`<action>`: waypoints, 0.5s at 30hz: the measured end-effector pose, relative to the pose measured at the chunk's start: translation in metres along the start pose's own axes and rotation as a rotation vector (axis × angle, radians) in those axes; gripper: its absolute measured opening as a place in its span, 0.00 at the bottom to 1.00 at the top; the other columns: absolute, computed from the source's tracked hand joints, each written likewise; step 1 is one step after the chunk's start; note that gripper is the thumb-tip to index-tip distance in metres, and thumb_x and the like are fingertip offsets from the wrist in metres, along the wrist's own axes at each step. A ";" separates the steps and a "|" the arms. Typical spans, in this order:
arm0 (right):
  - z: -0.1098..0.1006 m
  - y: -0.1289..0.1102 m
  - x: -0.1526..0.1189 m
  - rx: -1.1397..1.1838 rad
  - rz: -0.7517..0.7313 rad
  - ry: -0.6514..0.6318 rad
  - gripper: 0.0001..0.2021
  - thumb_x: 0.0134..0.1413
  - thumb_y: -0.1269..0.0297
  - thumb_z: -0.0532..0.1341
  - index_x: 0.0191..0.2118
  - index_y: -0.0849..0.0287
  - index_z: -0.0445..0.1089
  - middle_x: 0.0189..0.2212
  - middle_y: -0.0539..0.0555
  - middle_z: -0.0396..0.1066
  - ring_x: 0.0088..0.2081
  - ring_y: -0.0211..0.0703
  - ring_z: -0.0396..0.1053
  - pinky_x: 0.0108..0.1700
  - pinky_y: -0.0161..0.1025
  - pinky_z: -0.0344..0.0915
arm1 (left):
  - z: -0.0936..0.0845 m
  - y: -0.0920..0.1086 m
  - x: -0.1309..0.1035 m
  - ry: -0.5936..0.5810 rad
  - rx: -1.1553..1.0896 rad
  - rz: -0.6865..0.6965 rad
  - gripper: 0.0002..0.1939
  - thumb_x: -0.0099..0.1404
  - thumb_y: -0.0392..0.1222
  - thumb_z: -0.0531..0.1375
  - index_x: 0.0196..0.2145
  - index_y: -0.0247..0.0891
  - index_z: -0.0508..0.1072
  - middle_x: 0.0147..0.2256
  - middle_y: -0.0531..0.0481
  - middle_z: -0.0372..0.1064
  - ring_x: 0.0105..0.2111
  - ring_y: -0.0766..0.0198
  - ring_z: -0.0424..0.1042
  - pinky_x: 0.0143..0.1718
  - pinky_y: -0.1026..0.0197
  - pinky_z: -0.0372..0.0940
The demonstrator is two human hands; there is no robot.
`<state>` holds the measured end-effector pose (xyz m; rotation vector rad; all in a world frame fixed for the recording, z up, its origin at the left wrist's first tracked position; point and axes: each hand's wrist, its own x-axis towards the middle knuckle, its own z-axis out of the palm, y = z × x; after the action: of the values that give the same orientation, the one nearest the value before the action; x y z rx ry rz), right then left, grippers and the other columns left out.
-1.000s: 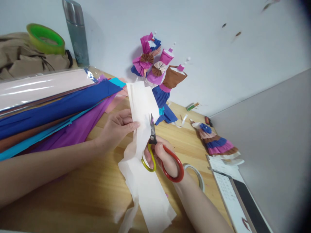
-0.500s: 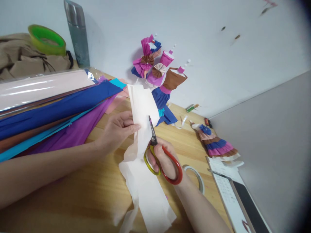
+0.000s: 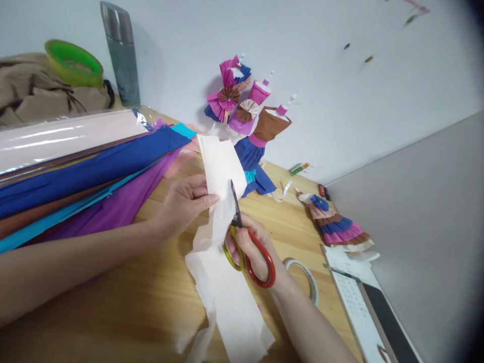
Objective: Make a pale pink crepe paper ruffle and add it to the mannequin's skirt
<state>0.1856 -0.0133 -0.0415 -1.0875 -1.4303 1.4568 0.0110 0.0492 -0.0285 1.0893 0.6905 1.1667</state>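
Observation:
My left hand (image 3: 191, 199) pinches the left edge of a folded white crepe-like paper (image 3: 223, 164), thumb on top. The paper's long tail runs down over the wooden table (image 3: 147, 297) toward me. In my right hand (image 3: 251, 242) is a pair of scissors (image 3: 236, 219) with one yellow and one red handle loop. Their dark blades lie against the right part of the paper, tips pointing away from me, and look nearly closed. A cut edge slants beside the blades. The fingers of my right hand are partly hidden behind the handles.
Coloured paper rolls (image 3: 94, 161) lie to the left, below a green tape roll (image 3: 75, 63) and a steel bottle (image 3: 121, 55). Small paper dresses (image 3: 270, 123) stand against the wall. A tape ring (image 3: 304, 277), another paper dress (image 3: 340, 224) and a white board (image 3: 355, 292) are on the right.
The scissors' handles have come closer together and shifted slightly left with my right hand. The paper's upper part has dipped a little; my left hand keeps its place.

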 end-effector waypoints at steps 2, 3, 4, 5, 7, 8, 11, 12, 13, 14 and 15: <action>-0.001 0.000 0.000 -0.005 -0.004 -0.011 0.23 0.57 0.40 0.58 0.38 0.59 0.65 0.20 0.46 0.61 0.16 0.30 0.55 0.17 0.31 0.52 | 0.000 0.002 0.000 0.008 0.020 -0.008 0.11 0.54 0.38 0.67 0.37 0.35 0.77 0.28 0.51 0.79 0.26 0.62 0.76 0.30 0.62 0.70; -0.001 -0.001 0.000 -0.008 -0.006 -0.016 0.24 0.57 0.40 0.57 0.39 0.60 0.65 0.20 0.46 0.61 0.16 0.30 0.55 0.17 0.31 0.52 | 0.000 0.003 0.000 0.012 0.025 -0.013 0.11 0.55 0.38 0.67 0.37 0.35 0.77 0.27 0.51 0.79 0.25 0.63 0.76 0.29 0.63 0.70; -0.001 -0.002 0.000 -0.009 -0.014 -0.025 0.24 0.57 0.39 0.57 0.39 0.60 0.65 0.20 0.46 0.61 0.17 0.31 0.55 0.18 0.32 0.52 | 0.000 0.004 0.000 0.014 0.025 -0.018 0.12 0.54 0.38 0.67 0.38 0.34 0.77 0.27 0.51 0.79 0.25 0.63 0.75 0.29 0.63 0.70; -0.001 -0.003 0.000 -0.010 -0.027 -0.040 0.25 0.57 0.39 0.57 0.39 0.60 0.65 0.21 0.46 0.61 0.17 0.31 0.56 0.19 0.32 0.53 | 0.000 0.004 0.000 0.016 0.025 -0.023 0.13 0.55 0.38 0.68 0.39 0.34 0.77 0.28 0.50 0.79 0.25 0.62 0.76 0.29 0.63 0.70; -0.001 -0.006 0.001 -0.008 -0.063 -0.081 0.25 0.57 0.38 0.55 0.39 0.60 0.64 0.22 0.47 0.61 0.19 0.32 0.57 0.22 0.33 0.54 | 0.000 0.004 0.000 0.013 0.018 -0.024 0.14 0.54 0.39 0.68 0.39 0.33 0.77 0.28 0.49 0.79 0.26 0.62 0.76 0.29 0.62 0.70; -0.001 -0.007 0.001 -0.003 -0.081 -0.101 0.25 0.58 0.38 0.54 0.38 0.60 0.64 0.23 0.48 0.61 0.20 0.33 0.58 0.23 0.34 0.55 | 0.000 0.004 0.000 0.007 0.013 -0.021 0.14 0.54 0.39 0.68 0.39 0.33 0.77 0.29 0.48 0.79 0.26 0.62 0.76 0.30 0.62 0.70; -0.001 -0.009 0.002 0.005 -0.103 -0.127 0.24 0.60 0.39 0.52 0.36 0.60 0.63 0.24 0.48 0.61 0.21 0.33 0.58 0.24 0.35 0.55 | 0.000 0.001 -0.001 -0.019 -0.007 -0.014 0.14 0.54 0.39 0.69 0.39 0.34 0.77 0.30 0.48 0.80 0.29 0.61 0.77 0.32 0.61 0.71; -0.001 -0.009 0.003 0.003 -0.107 -0.124 0.24 0.61 0.39 0.52 0.36 0.59 0.63 0.24 0.48 0.61 0.20 0.33 0.58 0.24 0.35 0.55 | 0.000 0.000 -0.001 -0.030 -0.011 -0.020 0.14 0.54 0.40 0.69 0.39 0.33 0.77 0.31 0.47 0.80 0.29 0.60 0.77 0.33 0.61 0.72; -0.001 -0.008 0.003 -0.003 -0.113 -0.121 0.23 0.61 0.40 0.52 0.36 0.59 0.63 0.24 0.48 0.61 0.20 0.33 0.58 0.24 0.35 0.55 | 0.000 -0.001 -0.001 -0.040 -0.013 -0.030 0.14 0.55 0.39 0.68 0.40 0.33 0.76 0.31 0.47 0.80 0.30 0.59 0.78 0.33 0.61 0.72; -0.002 -0.008 0.003 -0.008 -0.119 -0.118 0.23 0.61 0.40 0.52 0.35 0.59 0.63 0.24 0.48 0.61 0.20 0.33 0.59 0.24 0.35 0.55 | 0.000 -0.002 -0.002 -0.053 -0.013 -0.040 0.14 0.55 0.39 0.68 0.40 0.32 0.76 0.32 0.47 0.80 0.30 0.59 0.78 0.33 0.60 0.72; -0.002 -0.007 0.003 -0.011 -0.122 -0.114 0.23 0.61 0.41 0.52 0.35 0.59 0.63 0.23 0.48 0.61 0.20 0.33 0.59 0.24 0.34 0.55 | 0.000 -0.003 -0.003 -0.069 -0.010 -0.048 0.14 0.56 0.39 0.67 0.41 0.32 0.76 0.32 0.46 0.80 0.30 0.59 0.78 0.33 0.60 0.72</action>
<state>0.1865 -0.0094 -0.0346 -0.9193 -1.5577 1.4447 0.0107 0.0465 -0.0313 1.0942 0.6529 1.0855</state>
